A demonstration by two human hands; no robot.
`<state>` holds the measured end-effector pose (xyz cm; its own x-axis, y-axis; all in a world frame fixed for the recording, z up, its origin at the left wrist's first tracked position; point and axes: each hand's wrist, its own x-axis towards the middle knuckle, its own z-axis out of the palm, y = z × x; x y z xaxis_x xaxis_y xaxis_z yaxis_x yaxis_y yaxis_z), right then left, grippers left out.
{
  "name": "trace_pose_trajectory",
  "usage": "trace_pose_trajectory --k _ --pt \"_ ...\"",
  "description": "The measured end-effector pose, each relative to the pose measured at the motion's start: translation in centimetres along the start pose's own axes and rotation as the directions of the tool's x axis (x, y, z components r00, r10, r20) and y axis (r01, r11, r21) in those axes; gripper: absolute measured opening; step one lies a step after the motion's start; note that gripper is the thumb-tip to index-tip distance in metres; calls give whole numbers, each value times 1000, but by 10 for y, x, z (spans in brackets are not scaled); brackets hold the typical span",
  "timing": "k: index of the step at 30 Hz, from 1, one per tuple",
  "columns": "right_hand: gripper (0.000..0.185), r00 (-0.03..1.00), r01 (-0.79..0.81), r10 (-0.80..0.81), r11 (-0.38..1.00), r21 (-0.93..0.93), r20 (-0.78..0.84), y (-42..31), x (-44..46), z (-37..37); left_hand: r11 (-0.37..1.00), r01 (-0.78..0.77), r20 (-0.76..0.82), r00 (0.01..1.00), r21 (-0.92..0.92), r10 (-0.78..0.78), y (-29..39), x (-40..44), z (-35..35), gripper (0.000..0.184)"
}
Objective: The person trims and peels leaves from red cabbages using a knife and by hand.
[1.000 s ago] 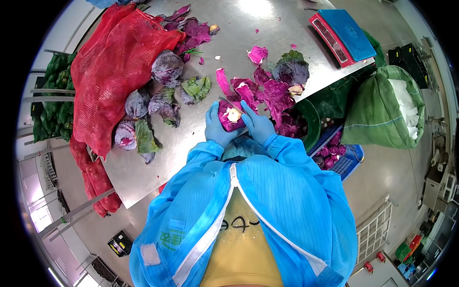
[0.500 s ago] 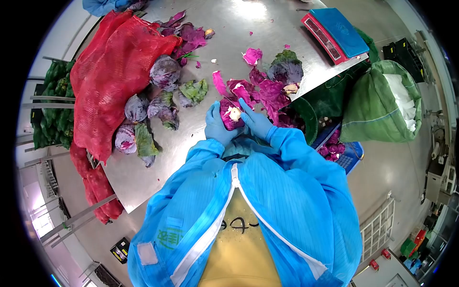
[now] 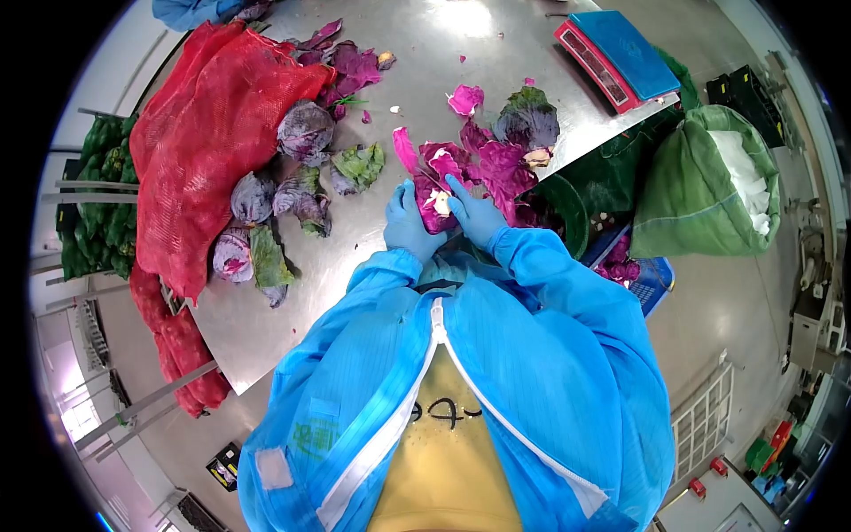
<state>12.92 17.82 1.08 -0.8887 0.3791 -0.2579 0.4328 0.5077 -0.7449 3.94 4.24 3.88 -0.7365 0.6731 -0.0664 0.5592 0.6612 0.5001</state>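
Observation:
A purple cabbage point(image 3: 433, 209) with a pale cut stem end is between my two blue-gloved hands, over the front part of the steel table point(image 3: 355, 239). Wrapped round its left side is my left hand point(image 3: 408, 223). My right hand point(image 3: 477, 215) grips it from the right, its fingers near the stem end. A thin dark blade point(image 3: 433, 182) shows at the cabbage's top; its handle is hidden. Loose purple leaves point(image 3: 503, 173) lie just beyond my hands. Several whole cabbages point(image 3: 306, 133) and green-tinged outer leaves point(image 3: 358, 167) lie to the left.
A red mesh sack point(image 3: 208, 142) fills the table's left side. A blue and red scale point(image 3: 620, 58) stands at the back right. Off the right edge are a green tub point(image 3: 567, 213), a blue crate point(image 3: 654, 282) holding purple pieces, and a green sack point(image 3: 687, 199).
The cabbage has tilted slightly in my hands, and the fingers of both hands have shifted a little around it. The view has moved slightly.

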Motion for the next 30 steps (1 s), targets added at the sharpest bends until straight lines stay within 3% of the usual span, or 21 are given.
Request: trace_pose_trajectory --k 1,5,7,11,13,18,19,20,21,25,30 --pt "54 999 4 -7 995 -102 -32 -2 2 -3 1000 8 -3 1000 -9 -8 3 2 -2 115" --pt "54 999 42 -42 998 -42 -5 3 7 -7 1000 -4 -38 999 11 4 1 3 0 112" --pt "52 999 53 -54 980 -192 -1 -1 11 -16 999 -10 -31 999 36 11 -1 5 0 112" --pt "52 999 22 -12 972 -236 47 -8 8 -28 999 7 -8 1000 33 -7 -2 3 2 113" --pt "51 999 25 -22 991 -132 27 -4 10 -27 1000 10 -2 1000 27 -10 -1 4 0 113" --pt "50 999 34 -35 996 -85 -19 5 14 -24 999 27 1 1000 31 -27 4 6 -3 111" --pt "49 998 49 -54 994 -97 -42 10 16 -22 999 -34 -20 999 42 35 1 5 -2 110" --pt "48 993 -31 37 998 58 -114 16 24 -24 994 -96 -38 994 52 98 -2 3 2 109" --pt "48 991 -20 22 1000 17 -135 25 30 -32 978 -197 -60 978 64 200 -6 -3 9 110" --pt "50 993 1 0 1000 8 -119 23 30 -32 994 -113 -57 992 -2 112 -3 -3 3 111" --pt "48 973 -52 76 992 113 -218 0 30 -17 989 -149 -57 987 16 150 -19 -1 4 112"
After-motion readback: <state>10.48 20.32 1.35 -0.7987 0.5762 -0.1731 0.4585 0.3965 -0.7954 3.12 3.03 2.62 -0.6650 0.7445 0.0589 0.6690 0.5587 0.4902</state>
